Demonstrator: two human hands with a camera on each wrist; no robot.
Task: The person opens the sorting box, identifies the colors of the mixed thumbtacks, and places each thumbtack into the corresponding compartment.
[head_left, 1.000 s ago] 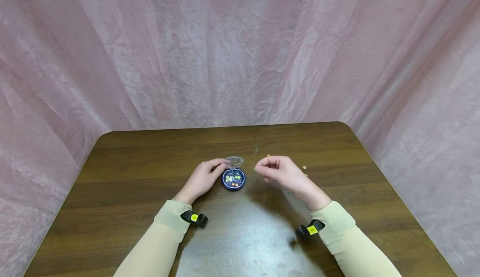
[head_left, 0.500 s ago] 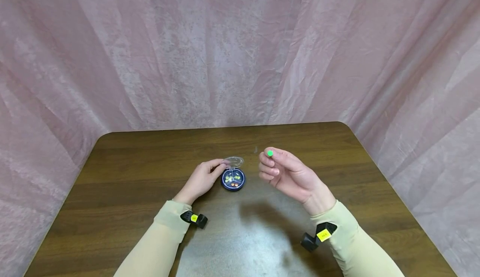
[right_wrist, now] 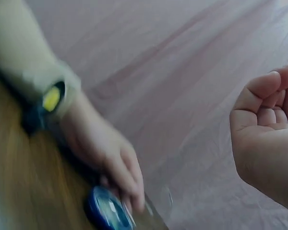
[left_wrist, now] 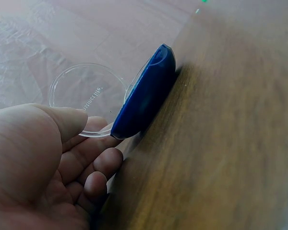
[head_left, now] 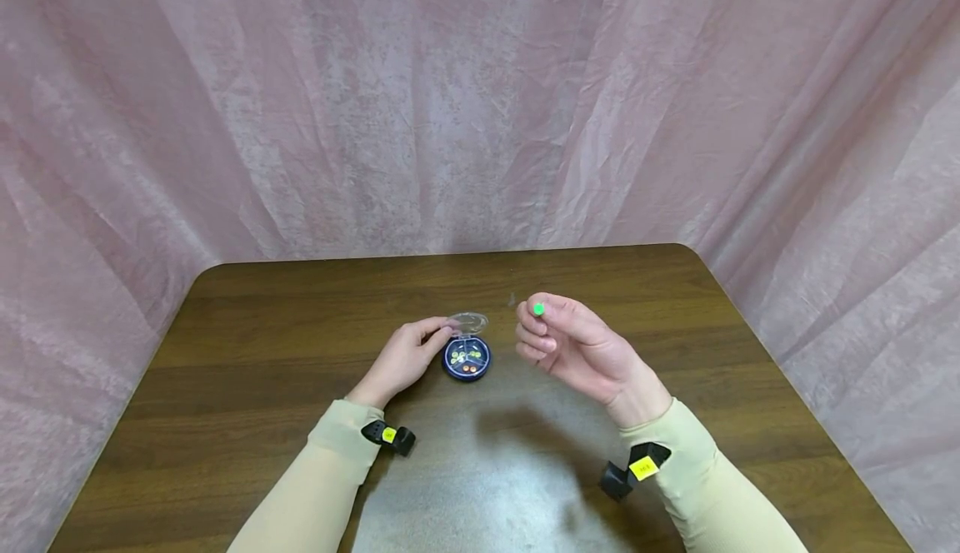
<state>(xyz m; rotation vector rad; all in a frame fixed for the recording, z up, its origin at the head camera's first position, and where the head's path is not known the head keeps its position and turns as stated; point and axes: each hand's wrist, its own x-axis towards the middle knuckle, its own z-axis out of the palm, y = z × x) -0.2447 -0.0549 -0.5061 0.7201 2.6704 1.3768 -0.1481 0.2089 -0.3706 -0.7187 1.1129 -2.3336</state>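
Observation:
My left hand [head_left: 405, 353] pinches the raised clear lid [head_left: 471, 321] of a round blue pill case [head_left: 467, 379] between thumb and fingers. The case lies on the table; small yellowish and orange discs [head_left: 468, 368] sit in its divided compartments. Seen from the left wrist, the thumb lies over the edge of the transparent lid [left_wrist: 91, 79], beside the blue base [left_wrist: 149, 91]. My right hand [head_left: 588, 357] is raised above the table to the right of the case, palm turned up. Its thumb and fingers pinch a small green disc [head_left: 538, 309], barely visible in the right wrist view.
The brown wooden table [head_left: 300, 303] has rounded far corners. Pink curtains [head_left: 420, 103] hang behind it and at both sides. A tiny clear scrap [head_left: 512, 297] lies beyond the right hand. Each wrist wears a black strap camera [head_left: 403, 440].
My right hand has lifted and turned palm up with the green disc, then stayed nearly still. It now covers the loose discs seen earlier on the table. My left hand has not moved.

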